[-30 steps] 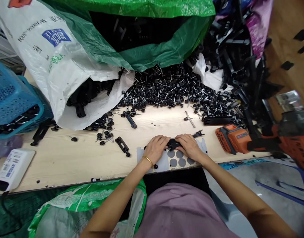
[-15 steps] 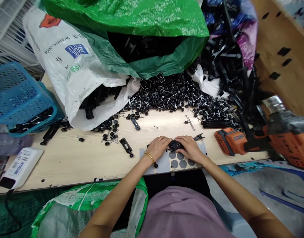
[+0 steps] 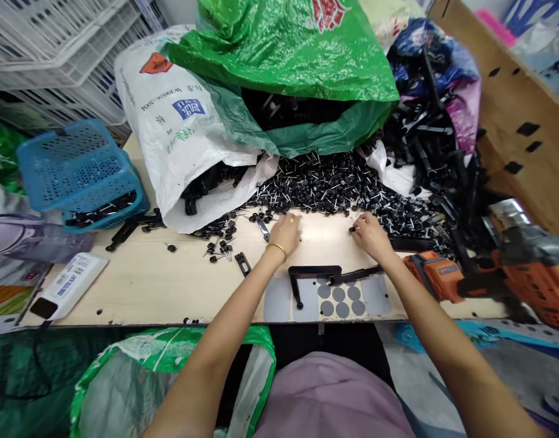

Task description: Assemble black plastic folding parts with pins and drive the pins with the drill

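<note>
Both my hands reach forward to the near edge of a heap of small black-headed metal pins (image 3: 334, 182) on the pale wooden table (image 3: 170, 292). My right hand (image 3: 373, 237) pinches a small black pin at its fingertips. My left hand (image 3: 287, 232), with a gold bangle on the wrist, hovers over loose pins; its fingers are bent down and slightly blurred. Behind my hands, nearer to me, a long black plastic bracket (image 3: 313, 271) lies free on a grey sheet with round grey stickers (image 3: 338, 295).
An orange power drill (image 3: 525, 267) lies at the right. A blue basket (image 3: 78, 170) and a white box (image 3: 67, 286) sit at the left. A white sack (image 3: 183, 134) and a green bag (image 3: 297, 61) of black parts stand behind the heap. More black parts (image 3: 434, 152) pile up at the right.
Both hands let go of the black bracket, which now lies on the sticker sheet, and moved forward to the pin heap. The camera tilted up.
</note>
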Action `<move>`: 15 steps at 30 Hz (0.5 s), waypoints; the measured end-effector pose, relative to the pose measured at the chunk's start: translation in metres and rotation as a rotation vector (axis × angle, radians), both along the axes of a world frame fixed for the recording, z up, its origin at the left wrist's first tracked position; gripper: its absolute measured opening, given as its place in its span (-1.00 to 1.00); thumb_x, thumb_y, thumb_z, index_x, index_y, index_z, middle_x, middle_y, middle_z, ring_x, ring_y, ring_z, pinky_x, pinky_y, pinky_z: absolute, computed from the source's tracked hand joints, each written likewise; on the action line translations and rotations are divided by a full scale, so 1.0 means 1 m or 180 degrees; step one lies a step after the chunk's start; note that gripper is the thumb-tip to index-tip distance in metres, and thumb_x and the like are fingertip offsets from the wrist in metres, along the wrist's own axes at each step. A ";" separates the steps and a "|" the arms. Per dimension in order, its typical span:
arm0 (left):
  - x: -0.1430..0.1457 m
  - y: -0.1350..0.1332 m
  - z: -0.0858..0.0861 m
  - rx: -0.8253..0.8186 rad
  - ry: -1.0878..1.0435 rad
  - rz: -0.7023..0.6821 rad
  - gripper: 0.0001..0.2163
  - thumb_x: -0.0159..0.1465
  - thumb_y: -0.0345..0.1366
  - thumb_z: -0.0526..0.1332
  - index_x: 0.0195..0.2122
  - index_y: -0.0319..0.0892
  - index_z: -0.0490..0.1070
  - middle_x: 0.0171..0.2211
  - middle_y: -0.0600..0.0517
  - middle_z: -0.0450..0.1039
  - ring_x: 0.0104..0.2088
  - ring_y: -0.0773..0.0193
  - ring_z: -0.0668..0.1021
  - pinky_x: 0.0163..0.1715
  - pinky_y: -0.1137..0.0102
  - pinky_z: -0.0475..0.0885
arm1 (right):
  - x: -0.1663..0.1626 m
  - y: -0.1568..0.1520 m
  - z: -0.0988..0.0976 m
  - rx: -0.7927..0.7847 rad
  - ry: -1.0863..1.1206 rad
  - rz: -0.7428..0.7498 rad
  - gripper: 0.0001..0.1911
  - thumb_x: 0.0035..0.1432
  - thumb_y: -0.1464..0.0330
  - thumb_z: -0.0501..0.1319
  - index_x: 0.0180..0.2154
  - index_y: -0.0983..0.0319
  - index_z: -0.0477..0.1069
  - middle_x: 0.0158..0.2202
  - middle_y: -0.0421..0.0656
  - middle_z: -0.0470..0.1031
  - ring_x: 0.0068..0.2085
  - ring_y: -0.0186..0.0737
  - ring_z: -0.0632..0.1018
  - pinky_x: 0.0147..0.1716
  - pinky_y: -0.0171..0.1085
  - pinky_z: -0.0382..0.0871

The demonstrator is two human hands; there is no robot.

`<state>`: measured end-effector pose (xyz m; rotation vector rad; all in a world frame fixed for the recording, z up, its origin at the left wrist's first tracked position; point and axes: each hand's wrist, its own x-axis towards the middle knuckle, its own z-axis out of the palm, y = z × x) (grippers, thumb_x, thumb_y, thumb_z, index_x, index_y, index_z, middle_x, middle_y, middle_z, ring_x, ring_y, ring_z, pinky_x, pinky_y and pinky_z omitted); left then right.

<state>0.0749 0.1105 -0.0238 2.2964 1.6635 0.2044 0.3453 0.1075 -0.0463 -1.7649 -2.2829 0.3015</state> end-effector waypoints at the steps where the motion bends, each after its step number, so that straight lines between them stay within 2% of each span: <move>1: -0.005 0.012 -0.004 0.0201 0.0222 0.0285 -0.72 0.26 -0.43 0.04 -0.01 -0.23 0.34 -0.03 -0.20 0.35 -0.04 0.05 0.40 -0.10 0.18 0.34 | 0.003 -0.005 0.001 0.0123 0.0205 -0.0167 -0.84 0.06 0.47 0.08 -0.27 0.25 0.35 -0.18 0.02 0.38 -0.16 -0.07 0.42 -0.24 -0.19 0.31; 3: -0.013 0.031 -0.015 0.0307 0.0463 0.0436 -0.72 0.27 -0.48 -0.03 -0.06 -0.23 0.36 -0.05 -0.21 0.33 -0.05 0.04 0.38 -0.16 0.19 0.36 | 0.010 -0.017 0.005 0.0293 0.0663 -0.0539 -0.87 0.05 0.45 0.07 -0.30 0.23 0.32 -0.31 -0.08 0.40 -0.29 -0.16 0.43 -0.28 -0.23 0.31; 5: -0.016 0.044 -0.025 0.0265 0.0455 0.0358 -0.72 0.28 -0.50 -0.06 -0.10 -0.22 0.37 -0.07 -0.20 0.34 -0.07 0.05 0.39 -0.20 0.22 0.37 | 0.015 -0.028 0.007 0.0326 0.0955 -0.0760 -0.91 0.05 0.44 0.06 -0.34 0.21 0.30 -0.41 -0.15 0.38 -0.38 -0.23 0.42 -0.32 -0.26 0.31; 8: -0.018 0.049 -0.032 0.0247 0.0356 0.0311 -0.73 0.27 -0.51 -0.05 -0.14 -0.22 0.38 -0.12 -0.19 0.36 -0.11 0.08 0.42 -0.17 0.24 0.36 | 0.016 -0.037 0.005 0.0134 0.1037 -0.0670 -0.89 0.03 0.46 0.06 -0.35 0.23 0.32 -0.39 -0.14 0.39 -0.39 -0.24 0.42 -0.34 -0.28 0.30; 11: -0.021 0.034 -0.024 0.0353 -0.0156 0.0314 -0.78 0.25 -0.46 0.03 -0.14 -0.23 0.40 -0.16 -0.13 0.40 -0.17 0.17 0.46 -0.13 0.29 0.37 | 0.006 -0.034 -0.001 -0.0122 0.0933 -0.0441 -0.80 0.02 0.49 0.05 -0.27 0.27 0.35 -0.31 -0.08 0.40 -0.36 -0.22 0.43 -0.30 -0.25 0.32; 15: -0.027 -0.018 -0.002 0.0493 -0.1513 0.0678 -0.83 0.26 -0.30 0.11 -0.20 -0.19 0.45 -0.26 -0.01 0.45 -0.29 0.29 0.49 -0.18 0.36 0.42 | -0.015 -0.009 -0.008 -0.0109 0.0631 -0.0140 -0.69 0.08 0.52 0.02 -0.12 0.29 0.36 -0.14 0.02 0.40 -0.17 -0.11 0.43 -0.20 -0.21 0.32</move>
